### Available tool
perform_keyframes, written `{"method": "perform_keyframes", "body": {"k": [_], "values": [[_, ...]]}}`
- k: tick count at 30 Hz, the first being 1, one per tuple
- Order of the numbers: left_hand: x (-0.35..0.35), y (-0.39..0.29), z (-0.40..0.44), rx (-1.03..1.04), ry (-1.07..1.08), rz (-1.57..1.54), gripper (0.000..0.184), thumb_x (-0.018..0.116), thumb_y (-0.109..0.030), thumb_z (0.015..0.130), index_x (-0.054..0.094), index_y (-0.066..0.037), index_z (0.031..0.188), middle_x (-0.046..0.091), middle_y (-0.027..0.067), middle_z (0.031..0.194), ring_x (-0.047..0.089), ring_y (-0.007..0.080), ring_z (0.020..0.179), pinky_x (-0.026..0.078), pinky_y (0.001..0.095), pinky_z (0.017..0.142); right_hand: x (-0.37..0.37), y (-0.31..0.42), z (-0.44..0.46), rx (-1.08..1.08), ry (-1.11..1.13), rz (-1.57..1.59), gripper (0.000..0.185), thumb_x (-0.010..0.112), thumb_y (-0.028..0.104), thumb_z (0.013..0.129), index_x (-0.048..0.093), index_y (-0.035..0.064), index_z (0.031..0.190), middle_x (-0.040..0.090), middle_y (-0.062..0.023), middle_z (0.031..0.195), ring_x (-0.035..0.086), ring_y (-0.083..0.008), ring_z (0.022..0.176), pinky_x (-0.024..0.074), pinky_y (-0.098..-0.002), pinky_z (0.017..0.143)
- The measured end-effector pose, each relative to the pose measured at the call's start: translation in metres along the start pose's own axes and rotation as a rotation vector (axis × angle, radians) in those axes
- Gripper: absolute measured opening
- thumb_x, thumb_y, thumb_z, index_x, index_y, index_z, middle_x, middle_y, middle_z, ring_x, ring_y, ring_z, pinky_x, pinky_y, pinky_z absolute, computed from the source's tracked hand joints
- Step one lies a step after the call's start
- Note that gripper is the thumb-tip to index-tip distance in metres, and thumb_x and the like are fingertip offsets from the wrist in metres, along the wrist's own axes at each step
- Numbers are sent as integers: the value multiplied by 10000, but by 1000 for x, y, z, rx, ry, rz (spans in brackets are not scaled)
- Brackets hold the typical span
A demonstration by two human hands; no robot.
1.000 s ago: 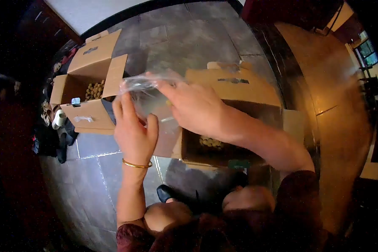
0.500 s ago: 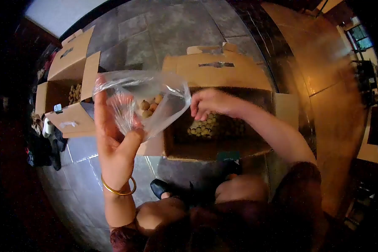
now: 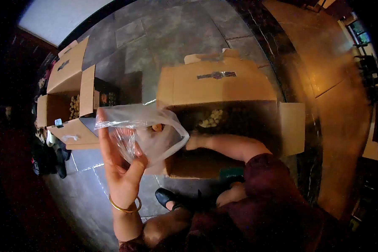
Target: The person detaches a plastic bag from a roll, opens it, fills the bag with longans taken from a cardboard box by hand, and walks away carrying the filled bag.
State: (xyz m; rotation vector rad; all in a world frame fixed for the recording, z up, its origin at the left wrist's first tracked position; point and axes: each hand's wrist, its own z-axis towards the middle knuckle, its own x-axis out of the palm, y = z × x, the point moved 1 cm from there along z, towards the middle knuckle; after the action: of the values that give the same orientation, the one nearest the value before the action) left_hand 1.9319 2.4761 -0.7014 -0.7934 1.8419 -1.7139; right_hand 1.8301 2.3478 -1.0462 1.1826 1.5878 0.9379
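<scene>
My left hand (image 3: pixel 126 168) has its fingers and thumb spread inside a clear plastic bag (image 3: pixel 155 145), holding its mouth stretched wide. A little of a round tan-brown fruit (image 3: pixel 156 127) shows through the plastic. My right hand (image 3: pixel 195 142) is at the right rim of the bag, and its fingers are hidden by the plastic. Below lies an open cardboard box (image 3: pixel 216 86), its inside dark, with a pile of small round yellowish-brown fruits (image 3: pixel 211 118) lit near the middle.
A second open cardboard box (image 3: pixel 77 137) with similar round fruits (image 3: pixel 74 106) stands on the left. Shoes (image 3: pixel 59 161) and other dark things lie beyond it. Grey floor tiles (image 3: pixel 168 35) surround the boxes. My own feet in black shoes (image 3: pixel 166 195) are close to the near box.
My right hand has moved from above the box down to the bag's rim, its fingers now out of sight. The bag and my left hand sit lower in view, and fewer fruits show through the plastic.
</scene>
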Motion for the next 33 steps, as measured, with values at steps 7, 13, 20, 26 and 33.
{"method": "perform_keyframes", "body": {"k": [7,13,20,26,33], "values": [[21,93,-7,240,88,224,927,527,89,710,128,-117,1521,500,93,1204,504,141,874,470,241,713,14,32,2,-72,159,1554,466,660,148,845,487,97,1274,531,-64,1186,527,-187,1066,456,-336,922],[30,81,6,340,144,558,859,513,62,744,144,-67,1509,554,122,1170,536,241,905,462,296,780,-14,80,-22,-143,121,1422,490,636,114,880,423,109,1321,501,-52,1224,503,-178,1124,444,-341,962],[28,92,14,20,327,108,614,406,174,771,465,-27,1348,551,59,1212,544,114,953,456,234,791,-4,48,-30,-8,193,1509,410,580,109,924,450,80,1311,538,-95,1231,538,-226,1137,438,-378,1026],[18,67,17,-331,440,-59,445,395,117,773,648,31,1130,642,73,1124,522,89,832,435,218,759,-12,94,-44,-306,67,835,359,605,142,914,501,60,1247,557,-78,1200,542,-186,1135,443,-354,1018],[23,66,14,-388,237,-255,462,432,81,788,597,32,1216,628,96,1210,571,94,879,462,217,817,-21,135,-54,-179,-217,483,398,746,199,809,553,123,1148,554,-39,1158,514,-152,1094,419,-321,976]]}}
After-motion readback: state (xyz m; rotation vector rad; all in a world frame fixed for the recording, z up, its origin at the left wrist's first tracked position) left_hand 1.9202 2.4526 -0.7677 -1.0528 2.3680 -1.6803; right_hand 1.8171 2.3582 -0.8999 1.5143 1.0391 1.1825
